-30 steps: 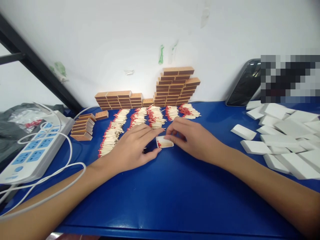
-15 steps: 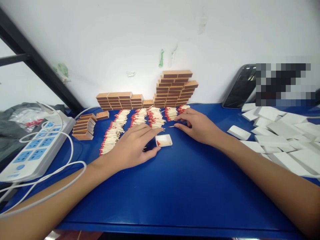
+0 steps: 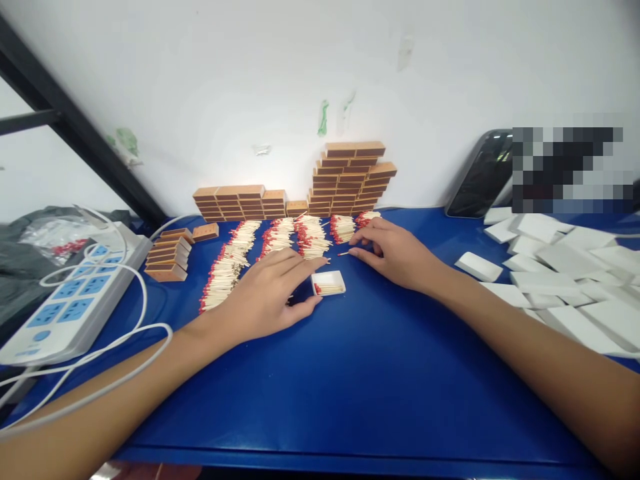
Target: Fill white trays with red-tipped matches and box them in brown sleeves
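A small white matchbox tray [image 3: 336, 277] lies on the blue table, with a few red-headed matches [image 3: 330, 289] along its near side. My left hand [image 3: 267, 290] rests at the tray's left end, thumb and forefinger apart at its corners; whether they touch it I cannot tell. Just beyond the tray, my right hand [image 3: 387, 250] is closed, its thumb and fingertips pinching one match [image 3: 344, 253] with the red head pointing left. Behind both hands lie rows of loose matches [image 3: 313, 239]; my left hand partly covers the left rows.
Brown matchboxes [image 3: 345, 180] stand stacked against the wall, and several more [image 3: 167, 257] sit at the left. White empty trays [image 3: 560, 267] are heaped at the right. A power strip [image 3: 75, 293] with white cables lies at the left. A phone [image 3: 477, 177] leans on the wall.
Almost nothing differs. Both hands, the tray and the matches keep their places; the whole view has shifted very slightly.
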{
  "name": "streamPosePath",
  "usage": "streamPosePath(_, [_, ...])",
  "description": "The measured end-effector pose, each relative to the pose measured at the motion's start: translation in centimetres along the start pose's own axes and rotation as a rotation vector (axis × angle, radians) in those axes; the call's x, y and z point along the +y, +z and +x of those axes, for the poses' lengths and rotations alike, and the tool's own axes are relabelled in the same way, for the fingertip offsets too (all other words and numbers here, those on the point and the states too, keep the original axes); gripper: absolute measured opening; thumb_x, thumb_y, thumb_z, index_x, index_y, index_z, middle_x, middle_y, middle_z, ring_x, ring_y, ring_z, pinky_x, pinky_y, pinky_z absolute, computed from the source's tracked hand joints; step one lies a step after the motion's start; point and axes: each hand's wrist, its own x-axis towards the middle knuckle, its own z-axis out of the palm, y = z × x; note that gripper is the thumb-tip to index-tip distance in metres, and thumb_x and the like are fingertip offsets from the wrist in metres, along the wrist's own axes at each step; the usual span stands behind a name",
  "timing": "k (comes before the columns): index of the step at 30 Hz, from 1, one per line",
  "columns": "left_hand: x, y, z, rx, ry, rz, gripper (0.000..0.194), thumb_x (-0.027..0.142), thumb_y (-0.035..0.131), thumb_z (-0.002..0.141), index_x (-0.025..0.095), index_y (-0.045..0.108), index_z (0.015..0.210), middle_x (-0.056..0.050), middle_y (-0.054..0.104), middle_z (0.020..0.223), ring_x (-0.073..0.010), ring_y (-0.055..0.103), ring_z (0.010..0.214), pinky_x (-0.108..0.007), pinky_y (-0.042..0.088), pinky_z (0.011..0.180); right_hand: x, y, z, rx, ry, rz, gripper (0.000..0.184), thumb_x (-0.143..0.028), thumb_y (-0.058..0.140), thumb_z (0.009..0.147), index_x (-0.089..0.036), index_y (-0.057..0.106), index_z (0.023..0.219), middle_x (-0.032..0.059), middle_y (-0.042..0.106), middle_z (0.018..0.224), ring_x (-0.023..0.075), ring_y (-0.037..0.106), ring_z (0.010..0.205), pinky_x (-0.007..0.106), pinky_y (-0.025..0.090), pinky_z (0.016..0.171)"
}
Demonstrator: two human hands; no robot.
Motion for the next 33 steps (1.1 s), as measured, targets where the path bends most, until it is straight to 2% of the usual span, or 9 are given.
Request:
streamPosePath(13, [0.0, 0.1, 0.0, -0.005, -0.009, -0.004, 0.041, 0.027, 0.067, 0.102, 0.016, 0.061, 0.141, -0.009, 0.075, 0.114, -0.0258, 0.069, 0.105, -0.042, 0.056, 0.096, -0.1, 0.1, 0.0, -0.023, 0.007, -0.049, 0.031, -0.039, 0.06, 0.103, -0.021, 0.075, 0.123, 0.0113, 0.066, 0.107, 0.0255, 0.065, 0.088, 0.04, 0.052, 0.079])
streamPosePath(16, [-0.1, 0.1, 0.0, -0.01, -0.008, -0.007, 0.041, 0.028, 0.066, 0.103, 0.017, 0.06, 0.142, -0.008, 0.075, 0.111, -0.0258, 0.069, 0.105, -0.042, 0.056, 0.097, -0.2, 0.0, 0.1, -0.021, 0.003, -0.03, 0.027, -0.038, 0.061, 0.102, -0.021, 0.075, 0.118, 0.0106, 0.066, 0.105, 0.0246, 0.063, 0.086, 0.04, 0.051, 0.078])
streamPosePath(19, [-0.1, 0.1, -0.1, -0.01, -0.007, -0.005, 0.039, 0.029, 0.066, 0.103, 0.016, 0.062, 0.14, -0.007, 0.075, 0.107, -0.0252, 0.068, 0.101, -0.042, 0.057, 0.094, -0.3, -0.1, 0.1, -0.027, -0.008, 0.026, 0.017, -0.034, 0.061, 0.101, -0.021, 0.074, 0.101, 0.0089, 0.064, 0.099, 0.0233, 0.062, 0.084, 0.037, 0.049, 0.075])
streamPosePath(22, [-0.2, 0.1, -0.1, -0.012, -0.01, -0.004, 0.04, 0.028, 0.067, 0.103, 0.016, 0.061, 0.141, -0.008, 0.075, 0.111, -0.0253, 0.069, 0.102, -0.042, 0.057, 0.094, -0.3, -0.2, 0.2, -0.04, -0.013, 0.06, 0.015, -0.03, 0.061, 0.101, -0.022, 0.069, 0.091, 0.0076, 0.063, 0.096, 0.0227, 0.061, 0.085, 0.036, 0.048, 0.074])
streamPosePath(26, [-0.1, 0.1, -0.1, -0.005, -0.004, 0.0, 0.041, 0.027, 0.067, 0.102, 0.017, 0.06, 0.142, -0.008, 0.076, 0.113, -0.0252, 0.069, 0.103, -0.042, 0.057, 0.095, -0.6, -0.2, 0.1, -0.062, -0.012, 0.066, 0.015, -0.03, 0.058, 0.103, -0.022, 0.065, 0.091, 0.0073, 0.062, 0.099, 0.022, 0.061, 0.085, 0.036, 0.048, 0.075])
streamPosePath(33, [-0.2, 0.0, -0.1, 0.015, -0.033, 0.042, 0.045, 0.032, 0.065, 0.104, 0.017, 0.057, 0.146, -0.007, 0.073, 0.101, -0.0243, 0.067, 0.097, -0.041, 0.057, 0.092, -2.6, -0.8, -0.6, -0.035, -0.101, 0.056, 0.012, -0.028, 0.056, 0.105, -0.023, 0.062, 0.096, 0.0075, 0.062, 0.1, 0.0224, 0.061, 0.086, 0.036, 0.048, 0.075])
